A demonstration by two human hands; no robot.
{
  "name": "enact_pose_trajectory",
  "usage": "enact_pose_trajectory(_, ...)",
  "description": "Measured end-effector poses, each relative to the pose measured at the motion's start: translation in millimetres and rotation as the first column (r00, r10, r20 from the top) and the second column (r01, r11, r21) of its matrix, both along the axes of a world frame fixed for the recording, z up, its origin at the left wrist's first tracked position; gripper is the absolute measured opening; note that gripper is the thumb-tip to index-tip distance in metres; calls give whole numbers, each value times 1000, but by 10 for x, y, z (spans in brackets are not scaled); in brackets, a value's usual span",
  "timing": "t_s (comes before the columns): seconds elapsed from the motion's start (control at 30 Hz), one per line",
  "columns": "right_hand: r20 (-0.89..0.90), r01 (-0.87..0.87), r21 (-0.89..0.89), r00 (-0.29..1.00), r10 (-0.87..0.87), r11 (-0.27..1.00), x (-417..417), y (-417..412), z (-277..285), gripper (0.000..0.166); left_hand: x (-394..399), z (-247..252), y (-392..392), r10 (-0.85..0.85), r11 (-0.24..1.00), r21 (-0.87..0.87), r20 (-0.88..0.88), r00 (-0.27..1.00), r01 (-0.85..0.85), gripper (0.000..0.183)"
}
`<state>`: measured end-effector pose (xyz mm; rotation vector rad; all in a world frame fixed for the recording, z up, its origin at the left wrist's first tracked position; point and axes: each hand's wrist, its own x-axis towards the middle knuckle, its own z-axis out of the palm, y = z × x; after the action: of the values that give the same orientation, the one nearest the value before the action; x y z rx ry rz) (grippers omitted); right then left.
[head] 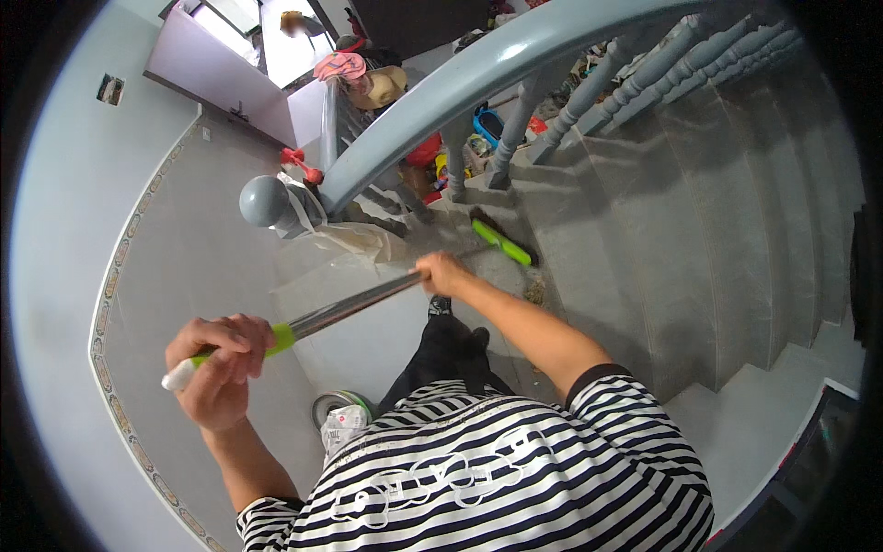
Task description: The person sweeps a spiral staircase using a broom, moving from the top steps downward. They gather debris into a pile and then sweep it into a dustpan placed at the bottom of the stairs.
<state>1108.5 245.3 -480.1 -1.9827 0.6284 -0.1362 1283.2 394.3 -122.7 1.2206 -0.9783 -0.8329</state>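
A broom with a shiny metal handle (355,303) and a bright green head (502,243) slants across the view. Closed around the green and white grip at its upper end is my left hand (219,366). Farther down, my right hand (443,274) grips the metal pole. Dark bristles touch the floor by the balusters, at the edge of a stair landing. Near the broom head lies a small heap of debris (535,291). The lower part of the pole looks thin and blurred.
Grey stairs (614,228) are on the right, under a curved handrail (510,55) with balusters. A pale bag (359,238) hangs by the ball-topped newel post (265,201). A round container (338,407) stands at lower left. A person (296,26) appears beyond the doorway.
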Motion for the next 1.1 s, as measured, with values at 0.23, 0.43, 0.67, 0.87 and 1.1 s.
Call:
enact_pose_trajectory(0.23,224,306,-174,938,-265,936,-26,259,648,24,191,465,101,-191,971,-136,46,980,196,8)
enact_pose_trajectory(0.43,417,576,-295,795,-440,762,62,-190,339,29,147,-12,-119,-287,948,-127,58,956,292,15)
enact_pose_trajectory(0.67,163,258,-159,959,-233,953,72,219,474,19,484,189,11,-240,963,-125,7,971,239,6)
enact_pose_trajectory(0.87,346,469,-210,857,-383,858,272,-73,228,14,533,-90,-93,-280,943,-176,45,959,283,13)
enact_pose_trajectory(1.1,-28,463,-82,884,-466,883,202,-40,-215,18,897,-754,-623,-308,951,-20,-115,944,308,5)
